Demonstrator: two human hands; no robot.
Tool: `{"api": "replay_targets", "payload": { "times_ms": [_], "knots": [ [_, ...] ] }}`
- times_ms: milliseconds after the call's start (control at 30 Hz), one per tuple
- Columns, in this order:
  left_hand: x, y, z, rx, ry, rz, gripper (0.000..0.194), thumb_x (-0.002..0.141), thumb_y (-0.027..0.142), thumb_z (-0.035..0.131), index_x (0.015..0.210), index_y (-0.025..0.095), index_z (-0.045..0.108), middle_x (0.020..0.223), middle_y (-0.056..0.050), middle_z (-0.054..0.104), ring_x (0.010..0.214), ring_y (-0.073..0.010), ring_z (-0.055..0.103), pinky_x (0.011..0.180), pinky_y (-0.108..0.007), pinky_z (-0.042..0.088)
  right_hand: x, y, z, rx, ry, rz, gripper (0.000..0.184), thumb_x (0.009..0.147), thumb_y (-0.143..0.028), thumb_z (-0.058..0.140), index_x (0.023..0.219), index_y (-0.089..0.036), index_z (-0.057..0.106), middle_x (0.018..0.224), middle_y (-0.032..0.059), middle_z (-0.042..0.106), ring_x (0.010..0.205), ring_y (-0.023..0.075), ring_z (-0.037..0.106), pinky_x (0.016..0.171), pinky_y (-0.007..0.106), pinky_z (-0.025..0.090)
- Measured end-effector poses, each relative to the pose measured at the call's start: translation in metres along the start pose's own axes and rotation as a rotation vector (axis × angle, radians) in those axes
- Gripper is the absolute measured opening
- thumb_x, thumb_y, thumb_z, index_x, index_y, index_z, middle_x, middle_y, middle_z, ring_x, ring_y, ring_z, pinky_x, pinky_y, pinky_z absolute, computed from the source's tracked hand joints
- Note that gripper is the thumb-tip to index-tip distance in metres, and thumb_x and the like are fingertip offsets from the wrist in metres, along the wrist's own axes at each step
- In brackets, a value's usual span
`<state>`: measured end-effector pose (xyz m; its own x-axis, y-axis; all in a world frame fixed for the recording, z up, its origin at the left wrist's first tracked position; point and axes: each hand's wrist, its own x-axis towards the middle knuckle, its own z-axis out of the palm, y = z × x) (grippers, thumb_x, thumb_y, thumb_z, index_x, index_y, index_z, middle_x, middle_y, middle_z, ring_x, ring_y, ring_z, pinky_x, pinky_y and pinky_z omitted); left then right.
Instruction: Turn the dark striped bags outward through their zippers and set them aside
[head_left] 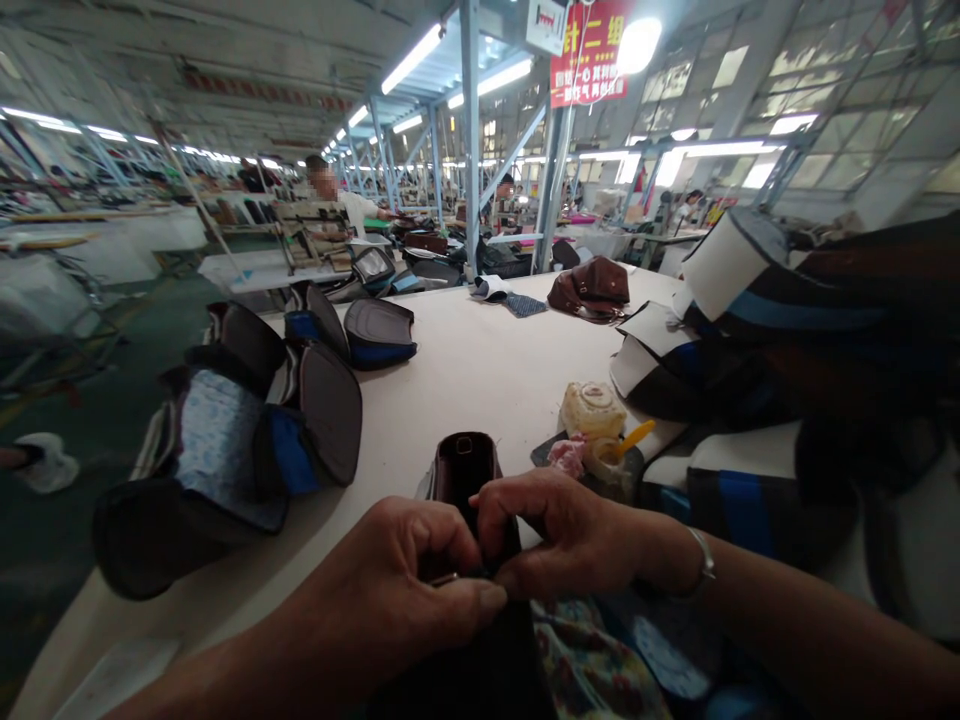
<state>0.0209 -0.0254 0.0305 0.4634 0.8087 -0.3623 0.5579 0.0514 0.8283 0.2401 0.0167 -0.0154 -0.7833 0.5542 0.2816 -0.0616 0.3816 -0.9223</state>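
Observation:
Both my hands are pinched together over a dark bag piece (461,468), whose rounded upper end with a small square metal fitting shows beyond my fingers. My left hand (420,585) grips the piece's edge between thumb and curled fingers; a thin shiny bit shows there, and I cannot tell what it is. From the right, my right hand (570,530) pinches the same edge, its thumb tip close to my left thumb. The fingers hide the exact spot they hold. Below them, the rest of the dark piece hangs in shadow towards my lap.
On the white table (457,370), half-made dark and blue bags (322,410) stand at left. A glue-stained container (592,408), a pot with a yellow-handled tool (636,438) and a pink cloth (568,455) sit beyond my right hand. Stacked panels (739,500) crowd the right; a brown bag (592,288) lies behind.

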Motion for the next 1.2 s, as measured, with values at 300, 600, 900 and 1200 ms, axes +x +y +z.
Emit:
{"api": "replay_targets", "payload": {
  "times_ms": [300, 600, 900, 1200],
  "knots": [
    [0.0, 0.002, -0.001, 0.03, 0.021, 0.074, 0.016, 0.08, 0.03, 0.06, 0.075, 0.016, 0.066, 0.07, 0.002, 0.055, 0.067, -0.0137, 0.047, 0.055, -0.024, 0.032, -0.004, -0.008, 0.003, -0.369, 0.088, -0.181, 0.008, 0.093, -0.024, 0.061, 0.089, -0.017, 0.06, 0.082, 0.002, 0.061, 0.077, 0.0131, 0.054, 0.072, 0.027, 0.043],
    [-0.002, -0.002, -0.003, 0.132, 0.083, 0.16, 0.014, 0.082, 0.026, 0.059, 0.076, 0.017, 0.068, 0.073, 0.001, 0.062, 0.069, -0.0149, 0.056, 0.058, -0.024, 0.037, -0.008, -0.011, 0.011, -0.571, 0.072, -0.22, 0.007, 0.093, -0.015, 0.044, 0.091, -0.02, 0.048, 0.088, 0.0061, 0.06, 0.083, 0.017, 0.054, 0.075, 0.03, 0.046],
    [0.001, -0.012, 0.0, 0.184, 0.107, 0.251, 0.015, 0.081, 0.02, 0.056, 0.072, 0.017, 0.067, 0.074, 0.001, 0.064, 0.069, -0.0142, 0.058, 0.059, -0.024, 0.037, 0.0, -0.019, 0.011, -0.55, 0.065, -0.063, 0.01, 0.083, -0.016, 0.062, 0.09, -0.018, 0.056, 0.08, -0.0001, 0.059, 0.071, 0.0125, 0.053, 0.066, 0.026, 0.04],
    [0.0, -0.005, -0.026, 0.065, -0.171, 0.082, 0.043, 0.098, 0.052, 0.045, 0.072, 0.017, 0.05, 0.069, 0.004, 0.039, 0.065, -0.0125, 0.034, 0.056, -0.026, 0.027, -0.003, -0.004, 0.008, -0.943, -0.026, -0.563, 0.015, 0.094, -0.008, 0.045, 0.095, -0.01, 0.06, 0.082, 0.0084, 0.062, 0.084, 0.0193, 0.056, 0.085, 0.033, 0.055]
  ]
}}
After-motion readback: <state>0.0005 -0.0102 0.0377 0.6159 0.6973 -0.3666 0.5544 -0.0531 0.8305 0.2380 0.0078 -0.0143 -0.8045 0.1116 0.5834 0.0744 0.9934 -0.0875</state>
